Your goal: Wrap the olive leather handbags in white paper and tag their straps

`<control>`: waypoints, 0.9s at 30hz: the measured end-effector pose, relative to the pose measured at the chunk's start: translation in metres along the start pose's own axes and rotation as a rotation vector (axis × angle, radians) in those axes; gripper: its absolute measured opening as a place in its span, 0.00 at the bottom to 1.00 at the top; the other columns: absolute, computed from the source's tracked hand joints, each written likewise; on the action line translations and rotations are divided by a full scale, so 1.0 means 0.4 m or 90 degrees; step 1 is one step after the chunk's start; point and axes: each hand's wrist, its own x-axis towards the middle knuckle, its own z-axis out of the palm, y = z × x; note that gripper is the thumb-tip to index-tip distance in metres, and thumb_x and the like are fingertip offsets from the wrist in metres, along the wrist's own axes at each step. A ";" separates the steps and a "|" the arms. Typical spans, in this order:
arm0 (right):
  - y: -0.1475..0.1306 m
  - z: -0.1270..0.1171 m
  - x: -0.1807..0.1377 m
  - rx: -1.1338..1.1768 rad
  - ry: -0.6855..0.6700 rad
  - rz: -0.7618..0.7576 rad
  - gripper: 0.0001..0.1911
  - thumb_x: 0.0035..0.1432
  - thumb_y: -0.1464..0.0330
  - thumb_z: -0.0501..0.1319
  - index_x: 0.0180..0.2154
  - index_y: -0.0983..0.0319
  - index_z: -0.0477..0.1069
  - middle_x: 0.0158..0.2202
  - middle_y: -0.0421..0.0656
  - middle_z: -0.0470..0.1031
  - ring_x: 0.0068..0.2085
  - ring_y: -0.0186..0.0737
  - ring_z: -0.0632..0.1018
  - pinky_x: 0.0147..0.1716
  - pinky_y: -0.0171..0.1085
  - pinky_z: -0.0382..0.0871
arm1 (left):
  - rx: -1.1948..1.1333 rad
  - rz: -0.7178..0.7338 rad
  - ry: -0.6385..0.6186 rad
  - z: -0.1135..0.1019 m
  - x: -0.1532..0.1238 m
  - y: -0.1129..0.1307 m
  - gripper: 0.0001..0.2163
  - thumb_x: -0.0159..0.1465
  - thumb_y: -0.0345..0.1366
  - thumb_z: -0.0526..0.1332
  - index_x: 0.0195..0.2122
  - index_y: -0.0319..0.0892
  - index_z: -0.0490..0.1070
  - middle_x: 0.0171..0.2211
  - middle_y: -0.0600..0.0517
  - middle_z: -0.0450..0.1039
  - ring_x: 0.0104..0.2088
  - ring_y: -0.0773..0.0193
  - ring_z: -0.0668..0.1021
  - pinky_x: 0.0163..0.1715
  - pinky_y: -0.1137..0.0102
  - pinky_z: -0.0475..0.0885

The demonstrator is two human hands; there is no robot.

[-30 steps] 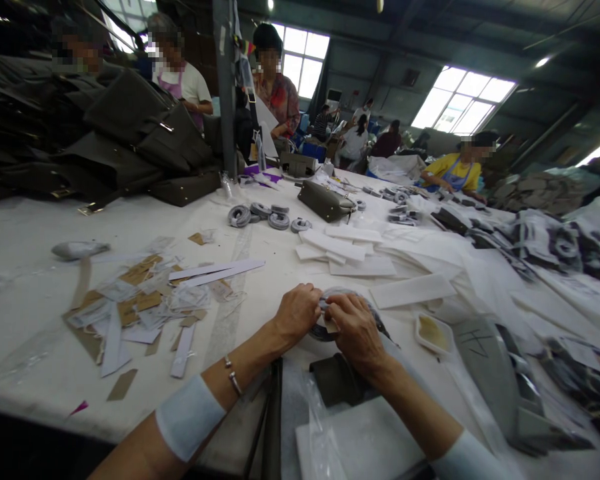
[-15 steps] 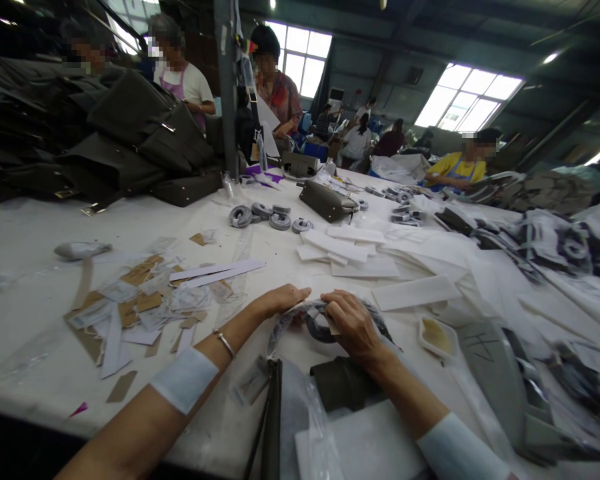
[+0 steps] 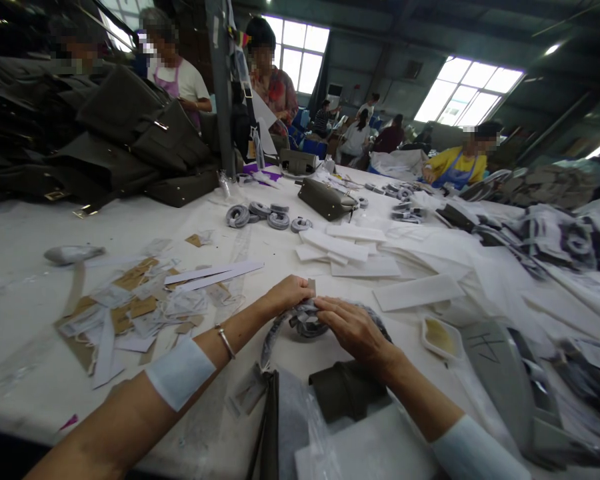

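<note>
My left hand (image 3: 296,292) is closed, pinching a small tan card-like piece (image 3: 312,287) that sticks up past the fingertips. Close against it, my right hand (image 3: 353,327) curves over the top of a plastic-wrapped bag handle (image 3: 271,340), its fingertips nearly meeting the left ones. Its thumb is hidden underneath. Within the handle's arch is a wrapped grey strap coil (image 3: 310,323), partly covered by the right hand. Below stands a dark olive bag (image 3: 269,427) with a clear packet (image 3: 247,393) at its left side. A dark olive flap (image 3: 343,390) lies under my right forearm.
Tags and paper scraps (image 3: 130,310) lie in a heap to the left. White foam strips (image 3: 335,247), wrapped coils (image 3: 279,219) and an olive bag (image 3: 327,199) are farther back. A shallow white dish (image 3: 443,339) sits at right. Dark bags (image 3: 130,133) are piled far left; co-workers stand beyond.
The tan piece, earlier by my right fingers, is now upright in my left fingertips. My right fingers have straightened and shifted slightly left. The view has turned a little.
</note>
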 end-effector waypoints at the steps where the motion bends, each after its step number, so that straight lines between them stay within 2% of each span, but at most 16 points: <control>1: 0.001 -0.003 0.001 0.003 0.003 -0.011 0.13 0.65 0.78 0.53 0.44 0.61 0.74 0.49 0.49 0.78 0.51 0.44 0.78 0.52 0.44 0.76 | 0.037 0.001 0.027 -0.003 -0.004 0.003 0.06 0.55 0.35 0.57 0.22 0.41 0.64 0.19 0.57 0.63 0.22 0.68 0.66 0.24 0.73 0.60; 5: -0.008 -0.006 0.018 0.014 -0.007 -0.035 0.12 0.65 0.77 0.54 0.44 0.61 0.74 0.49 0.48 0.78 0.53 0.44 0.76 0.52 0.45 0.75 | 0.162 -0.013 0.130 0.003 -0.019 0.012 0.06 0.57 0.31 0.53 0.24 0.42 0.66 0.25 0.52 0.71 0.31 0.62 0.72 0.32 0.70 0.64; 8: -0.019 -0.002 0.038 0.008 -0.041 -0.055 0.13 0.66 0.77 0.52 0.42 0.60 0.73 0.46 0.47 0.79 0.50 0.43 0.77 0.51 0.44 0.75 | 0.198 -0.029 0.160 0.018 -0.021 0.004 0.06 0.58 0.32 0.53 0.26 0.43 0.67 0.28 0.50 0.73 0.35 0.59 0.74 0.35 0.68 0.65; 11: -0.025 0.000 0.060 -0.019 -0.092 -0.066 0.11 0.66 0.77 0.53 0.38 0.61 0.73 0.40 0.46 0.79 0.43 0.42 0.78 0.45 0.42 0.75 | 0.164 -0.020 0.138 0.029 -0.015 -0.015 0.06 0.57 0.32 0.54 0.25 0.42 0.67 0.26 0.51 0.73 0.34 0.60 0.75 0.34 0.69 0.66; 15: -0.026 0.000 0.090 -0.057 -0.208 -0.036 0.07 0.62 0.77 0.59 0.34 0.61 0.73 0.33 0.43 0.78 0.34 0.39 0.76 0.33 0.36 0.70 | 0.035 0.021 0.040 0.040 -0.006 -0.047 0.06 0.55 0.36 0.55 0.26 0.40 0.68 0.24 0.53 0.73 0.28 0.63 0.75 0.27 0.72 0.67; 17: -0.022 0.005 0.102 -0.033 -0.242 0.014 0.07 0.59 0.78 0.62 0.33 0.60 0.74 0.32 0.41 0.78 0.32 0.37 0.76 0.31 0.34 0.66 | -0.033 0.030 0.003 0.044 -0.007 -0.062 0.08 0.56 0.38 0.55 0.29 0.40 0.69 0.24 0.53 0.73 0.25 0.64 0.75 0.24 0.72 0.67; 20: -0.007 0.019 0.114 0.052 -0.252 0.146 0.09 0.56 0.77 0.64 0.32 0.57 0.77 0.30 0.39 0.79 0.31 0.36 0.76 0.31 0.32 0.64 | -0.104 0.041 -0.012 0.047 -0.012 -0.078 0.10 0.56 0.42 0.57 0.31 0.40 0.68 0.23 0.53 0.73 0.23 0.64 0.75 0.24 0.72 0.68; 24: 0.013 0.037 0.114 0.181 -0.214 0.286 0.11 0.53 0.77 0.64 0.34 0.55 0.79 0.31 0.38 0.79 0.33 0.36 0.77 0.35 0.33 0.66 | -0.141 0.057 0.023 0.043 -0.023 -0.083 0.14 0.57 0.48 0.59 0.30 0.40 0.67 0.24 0.53 0.72 0.24 0.64 0.75 0.25 0.72 0.67; 27: 0.012 0.047 0.106 0.242 -0.171 0.393 0.09 0.52 0.75 0.64 0.33 0.56 0.78 0.28 0.37 0.78 0.31 0.36 0.76 0.34 0.34 0.65 | -0.147 0.069 0.065 0.040 -0.033 -0.076 0.16 0.57 0.51 0.59 0.28 0.41 0.66 0.23 0.56 0.68 0.24 0.67 0.71 0.25 0.73 0.64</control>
